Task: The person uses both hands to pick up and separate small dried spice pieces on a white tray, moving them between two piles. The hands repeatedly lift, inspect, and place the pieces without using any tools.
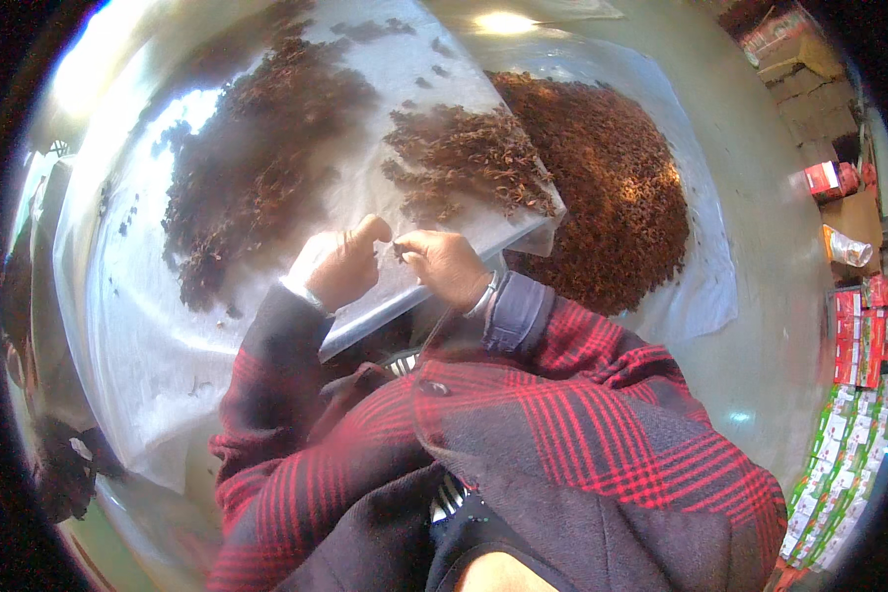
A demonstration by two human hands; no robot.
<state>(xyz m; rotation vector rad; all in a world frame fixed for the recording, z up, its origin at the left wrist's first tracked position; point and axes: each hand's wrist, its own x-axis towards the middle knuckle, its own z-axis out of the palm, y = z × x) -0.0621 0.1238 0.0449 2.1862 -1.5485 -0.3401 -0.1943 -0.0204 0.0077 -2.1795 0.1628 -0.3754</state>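
My right hand (448, 268) pinches a small dark piece of dried plant material (398, 252) between thumb and fingertips. Close beside it is my left hand (339, 265), its fingers curled; whether anything sits inside them is hidden. Both hands are above the near edge of a surface covered with a white sheet (362, 174). Beyond my right hand lies a small heap of brown dried plant pieces (473, 159). A larger, blurred heap of similar dark pieces (255, 159) spreads to the left, beyond my left hand.
A big reddish-brown pile (599, 192) lies lower on another white sheet (699, 259) at the right, on the smooth floor (762, 296). Cardboard boxes (814, 111), red packs (855, 333) and green-and-white packs (836, 459) line the right side. Loose bits (429, 74) dot the sheet.
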